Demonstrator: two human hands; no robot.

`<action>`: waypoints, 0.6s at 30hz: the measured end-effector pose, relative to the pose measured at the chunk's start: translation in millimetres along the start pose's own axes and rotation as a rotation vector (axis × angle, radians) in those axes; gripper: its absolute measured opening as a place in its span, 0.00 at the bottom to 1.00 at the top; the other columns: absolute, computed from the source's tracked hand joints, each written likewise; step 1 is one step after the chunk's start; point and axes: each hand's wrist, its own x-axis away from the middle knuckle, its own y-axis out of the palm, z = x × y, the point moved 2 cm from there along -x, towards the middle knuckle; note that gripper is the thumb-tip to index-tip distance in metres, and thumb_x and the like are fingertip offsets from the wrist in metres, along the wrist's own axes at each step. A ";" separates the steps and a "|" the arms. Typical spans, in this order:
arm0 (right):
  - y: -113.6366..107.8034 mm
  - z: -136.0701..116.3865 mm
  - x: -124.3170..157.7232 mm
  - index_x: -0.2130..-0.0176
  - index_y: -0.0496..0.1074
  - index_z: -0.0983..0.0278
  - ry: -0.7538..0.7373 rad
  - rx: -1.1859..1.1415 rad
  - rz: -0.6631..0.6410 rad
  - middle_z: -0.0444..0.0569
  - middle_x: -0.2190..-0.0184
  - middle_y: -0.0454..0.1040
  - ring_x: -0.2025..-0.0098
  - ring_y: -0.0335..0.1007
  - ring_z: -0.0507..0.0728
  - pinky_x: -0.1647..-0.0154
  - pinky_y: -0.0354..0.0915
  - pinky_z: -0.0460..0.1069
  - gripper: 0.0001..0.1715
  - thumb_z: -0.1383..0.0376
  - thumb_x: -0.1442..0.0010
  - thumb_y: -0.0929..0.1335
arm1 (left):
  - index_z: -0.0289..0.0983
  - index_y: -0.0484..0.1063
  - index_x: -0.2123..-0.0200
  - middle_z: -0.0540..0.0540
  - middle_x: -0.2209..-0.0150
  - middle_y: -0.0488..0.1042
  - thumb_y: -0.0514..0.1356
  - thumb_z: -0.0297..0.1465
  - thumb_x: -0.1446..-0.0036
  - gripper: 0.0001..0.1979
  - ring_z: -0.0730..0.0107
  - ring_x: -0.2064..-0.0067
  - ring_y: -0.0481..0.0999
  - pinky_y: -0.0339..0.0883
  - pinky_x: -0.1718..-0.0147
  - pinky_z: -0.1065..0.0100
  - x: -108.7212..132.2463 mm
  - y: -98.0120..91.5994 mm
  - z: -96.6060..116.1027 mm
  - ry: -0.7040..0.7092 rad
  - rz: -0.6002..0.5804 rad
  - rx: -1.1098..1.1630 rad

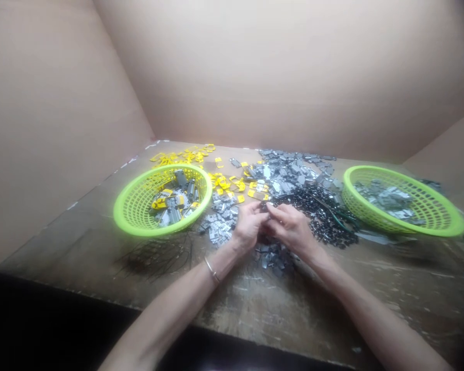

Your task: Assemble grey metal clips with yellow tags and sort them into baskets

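My left hand (248,224) and my right hand (290,226) meet at the middle of the worn table (255,304), fingers curled and fingertips pinched together over a small part too blurred to name. A thin bracelet (212,270) circles my left wrist. Grey parts (222,221) lie loose just left of my left hand and more grey parts (274,257) lie under both hands. A heap of small black pieces (325,211) sits right of my right hand. Yellow parts (232,183) are scattered just beyond my fingers.
A green basket (126,211) at left holds grey and yellow assembled parts. A second green basket (444,226) at right holds grey parts. A wide pile of grey parts (294,170) lies at the back. Brown cardboard walls (62,129) enclose the table.
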 end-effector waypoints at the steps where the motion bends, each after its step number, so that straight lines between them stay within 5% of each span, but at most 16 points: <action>1: 1.3 -1.5 -0.2 0.59 0.68 0.65 -0.012 0.008 0.001 0.49 0.74 0.67 0.72 0.61 0.53 0.72 0.56 0.45 0.17 0.66 0.50 0.60 | 0.30 0.67 0.73 0.46 0.75 0.69 0.60 0.25 0.64 0.10 0.78 0.77 0.67 0.60 0.80 0.77 0.6 0.6 -1.5 0.022 0.033 -0.016; 6: 2.2 -8.1 -1.7 0.59 0.68 0.66 0.003 -0.148 -0.040 0.47 0.74 0.68 0.72 0.61 0.52 0.71 0.57 0.45 0.17 0.65 0.50 0.61 | 0.30 0.65 0.78 0.50 0.83 0.65 0.57 0.25 0.63 0.04 0.81 0.84 0.62 0.55 0.87 0.78 -1.6 -2.7 -1.1 0.011 0.147 -0.154; 12: -16.8 9.1 -7.5 0.60 0.66 0.66 0.215 -0.325 -0.049 0.48 0.70 0.69 0.71 0.64 0.51 0.71 0.59 0.45 0.17 0.62 0.50 0.62 | 0.31 0.61 0.77 0.50 0.84 0.63 0.54 0.22 0.63 0.05 0.75 0.85 0.65 0.58 0.90 0.75 -15.1 -22.2 24.2 -0.066 0.238 -0.140; 18: -13.6 25.6 -2.4 0.74 0.71 0.62 0.036 -0.086 -0.361 0.45 0.75 0.68 0.73 0.62 0.51 0.74 0.55 0.45 0.10 0.61 0.52 0.63 | 0.32 0.59 0.77 0.49 0.84 0.63 0.54 0.20 0.64 0.07 0.72 0.84 0.67 0.60 0.90 0.73 -17.4 -27.2 23.6 -0.137 0.283 -0.109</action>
